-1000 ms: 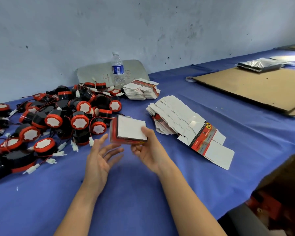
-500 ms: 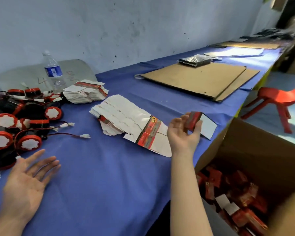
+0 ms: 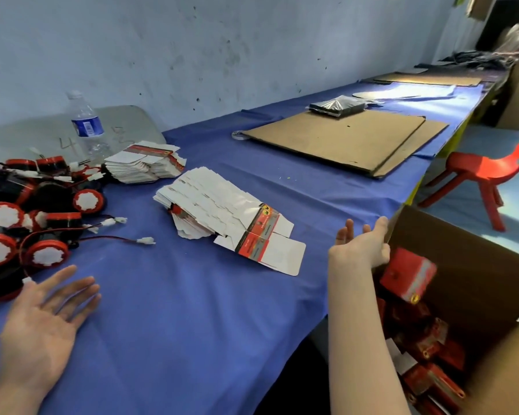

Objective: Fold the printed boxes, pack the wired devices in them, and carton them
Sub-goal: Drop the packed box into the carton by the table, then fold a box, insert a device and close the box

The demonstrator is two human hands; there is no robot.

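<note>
A red packed box (image 3: 408,278) is in mid-air inside the brown carton (image 3: 474,265), just below my right hand (image 3: 361,248). That hand is open at the table's right edge, fingers spread, holding nothing. Several red boxes (image 3: 426,366) lie in the carton's bottom. My left hand (image 3: 45,319) hovers open, palm up, over the blue cloth at the near left. Flat printed box blanks (image 3: 222,217) fan out mid-table, with a second stack (image 3: 144,164) behind. Black and red wired devices (image 3: 27,223) are heaped at the left.
A water bottle (image 3: 86,127) stands behind the devices by the wall. Flat cardboard sheets (image 3: 342,139) with a black packet (image 3: 336,106) lie further along the table. A red plastic chair (image 3: 480,181) stands on the floor beyond the carton.
My right hand carried the packed box right, past the table edge, and let it go; the box now drops into the carton. My left hand stayed open at the near left.
</note>
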